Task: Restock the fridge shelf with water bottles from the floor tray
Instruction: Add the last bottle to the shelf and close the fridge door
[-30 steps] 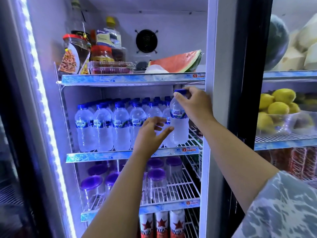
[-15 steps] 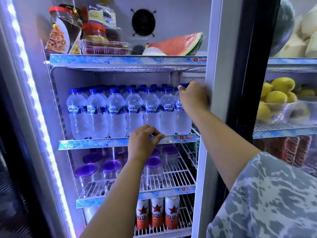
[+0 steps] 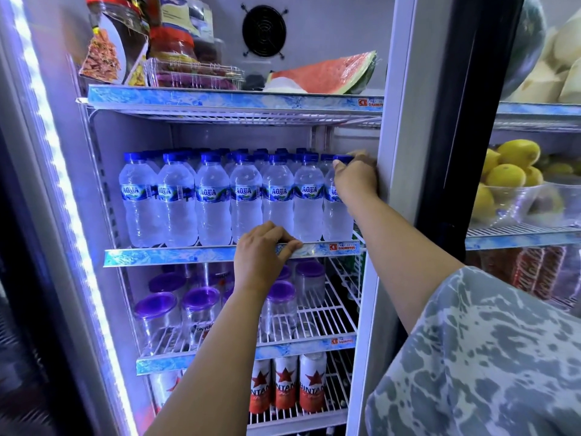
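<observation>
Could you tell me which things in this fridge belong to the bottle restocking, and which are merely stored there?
Job:
water bottles
end bottle, gripped by right hand
bottle shelf, held by left hand

Merely stored:
watermelon
purple-lidded cups
red cans
lemons

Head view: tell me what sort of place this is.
Probably a small shop or food stall. A glass-door display fridge holds rows of identical water bottles, branded cans below, and cut watermelon on top.
</observation>
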Tool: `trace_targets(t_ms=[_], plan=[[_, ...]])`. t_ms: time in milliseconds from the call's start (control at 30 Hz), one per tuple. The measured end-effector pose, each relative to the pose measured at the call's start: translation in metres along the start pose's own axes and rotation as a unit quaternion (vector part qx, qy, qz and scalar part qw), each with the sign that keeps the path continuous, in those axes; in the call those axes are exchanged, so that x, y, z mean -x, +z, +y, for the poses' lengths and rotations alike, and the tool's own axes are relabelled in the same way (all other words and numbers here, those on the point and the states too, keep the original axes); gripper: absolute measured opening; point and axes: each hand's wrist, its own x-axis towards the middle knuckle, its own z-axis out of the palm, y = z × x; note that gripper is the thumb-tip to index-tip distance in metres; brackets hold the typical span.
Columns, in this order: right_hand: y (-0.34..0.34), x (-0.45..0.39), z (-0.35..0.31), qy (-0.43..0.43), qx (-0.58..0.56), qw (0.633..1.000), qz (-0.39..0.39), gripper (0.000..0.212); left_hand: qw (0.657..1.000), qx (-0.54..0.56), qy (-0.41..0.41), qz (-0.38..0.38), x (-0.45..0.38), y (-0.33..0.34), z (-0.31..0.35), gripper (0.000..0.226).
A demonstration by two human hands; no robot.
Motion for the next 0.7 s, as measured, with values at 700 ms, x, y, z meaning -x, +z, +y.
trace_targets(t_ms=[700], plan=[[0.038, 0.064, 0.058, 0.047, -0.025, 0.992, 0.118, 0.056, 1.0, 0.002, 0.008, 0.002, 0.002, 0.002, -0.002, 0.019]])
